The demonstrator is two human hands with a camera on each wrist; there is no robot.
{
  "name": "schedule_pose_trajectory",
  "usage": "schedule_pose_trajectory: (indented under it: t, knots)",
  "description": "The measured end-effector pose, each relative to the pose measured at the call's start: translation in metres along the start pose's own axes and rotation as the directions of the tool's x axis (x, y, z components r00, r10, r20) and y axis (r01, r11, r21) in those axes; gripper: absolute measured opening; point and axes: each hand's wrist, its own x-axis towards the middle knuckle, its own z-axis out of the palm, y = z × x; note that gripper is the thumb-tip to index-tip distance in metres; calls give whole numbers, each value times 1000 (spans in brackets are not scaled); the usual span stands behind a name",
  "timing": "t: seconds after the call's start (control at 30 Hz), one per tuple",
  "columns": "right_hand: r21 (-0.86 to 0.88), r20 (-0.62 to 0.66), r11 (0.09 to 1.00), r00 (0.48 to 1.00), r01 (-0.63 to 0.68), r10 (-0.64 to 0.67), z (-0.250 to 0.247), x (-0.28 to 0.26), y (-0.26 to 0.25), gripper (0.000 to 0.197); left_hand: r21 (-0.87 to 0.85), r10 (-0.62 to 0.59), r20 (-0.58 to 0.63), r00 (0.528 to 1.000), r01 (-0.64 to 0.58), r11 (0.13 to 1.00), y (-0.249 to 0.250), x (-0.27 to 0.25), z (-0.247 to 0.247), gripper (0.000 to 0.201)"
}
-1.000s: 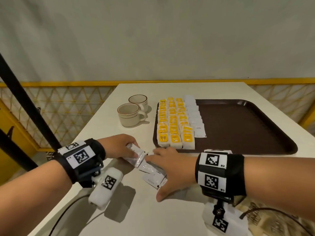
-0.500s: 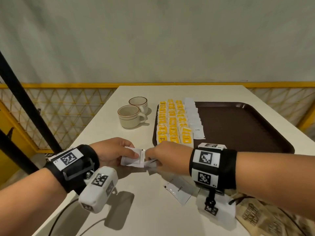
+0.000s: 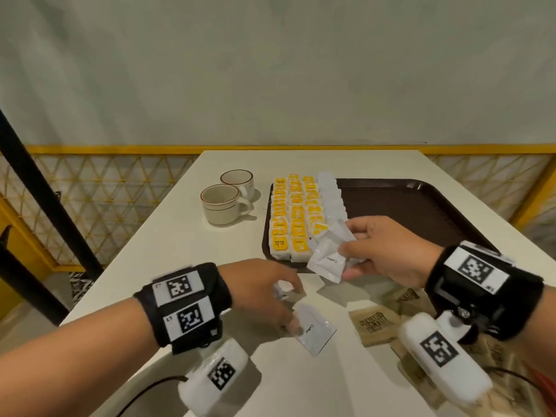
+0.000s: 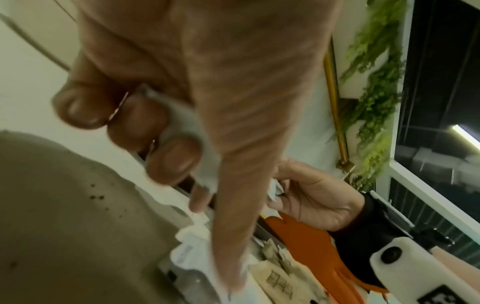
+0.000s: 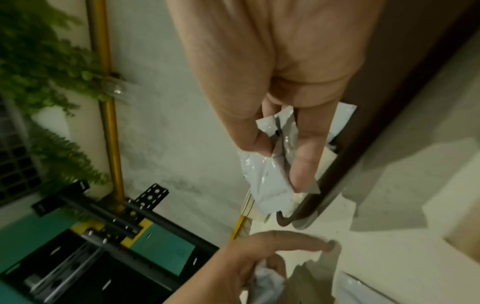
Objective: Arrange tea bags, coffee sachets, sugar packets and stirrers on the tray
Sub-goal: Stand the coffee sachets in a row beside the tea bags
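Table point(image 3: 192, 299): right hand point(image 3: 388, 251) pinches coffee sachets point(image 3: 328, 254); left hand point(image 3: 264, 293) (blurred) curled round crumpled sachet point(image 4: 187, 131).

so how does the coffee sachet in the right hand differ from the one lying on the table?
The sachet in the right hand is lifted and tilted at the tray's near edge; the table sachet lies flat on the table. The held sachet is pinched alongside another; the table sachet lies singly, the left hand at its edge. Both are white, printed "Coffee".
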Motion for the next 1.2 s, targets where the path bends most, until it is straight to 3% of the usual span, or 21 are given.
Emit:
schedule_pose_trajectory:
  t: [0.03, 0.1, 0.27, 0.37, 0.43, 0.5, 0.57, 0.63, 0.73, 0.87, 0.93, 1.07, 1.2]
  knots:
    - [46, -1, 999, 1000, -18, 18, -2, -3, 4, 24, 24, 26, 74, 997, -28, 999, 0, 4, 1, 55]
    - [114, 4, 992, 999, -46, 46, -5, -6, 10, 26, 27, 93, 124, 988, -97, 995, 5, 12, 2, 64]
    - [103, 31, 993, 998, -56, 53, -10, -8, 16, 26, 4, 146, 129, 981, -148, 989, 12, 29, 2, 32]
    - [110, 97, 994, 995, -15, 5, -17, -13, 9, 27, -244, 103, -41, 994, -110, 964, 7, 32, -11, 11]
    - [120, 129, 992, 990, 38, -54, -17, -16, 3, 28, -567, 21, -169, 985, -115, 816, 10, 34, -20, 8]
    - [123, 93, 986, 988, 115, -127, -13, -15, -2, 26, -760, -20, -204, 979, -146, 633, 17, 40, -25, 3]
    - [124, 3, 973, 980, 196, -198, -9, -10, -5, 22, -797, -31, -260, 965, -197, 571, 26, 48, -25, 14]
    - [127, -77, 960, 968, 248, -239, -9, -5, -6, 20, -794, -74, -321, 944, -226, 564, 33, 55, -26, 14]
    - [232, -139, 938, 963, 257, -230, -17, 0, -4, 20, -830, -151, -339, 929, -219, 512, 35, 62, -28, 27]
    - [369, -195, 899, 965, 237, -174, -32, 3, -1, 19, -963, -189, -225, 956, -188, 195, 31, 59, -30, 27]
    - [387, -198, 893, 966, 231, -165, -37, 3, 1, 18, -982, -155, -181, 971, -169, 88, 28, 56, -32, 28]
    - [411, -175, 882, 969, 231, -173, -42, 0, 5, 20, -986, -99, -166, 981, -167, -1, 23, 51, -32, 42]
    - [429, -109, 877, 977, 214, -185, -48, -6, 7, 22, -957, -68, -284, 956, -279, 75, 25, 45, -28, 50]
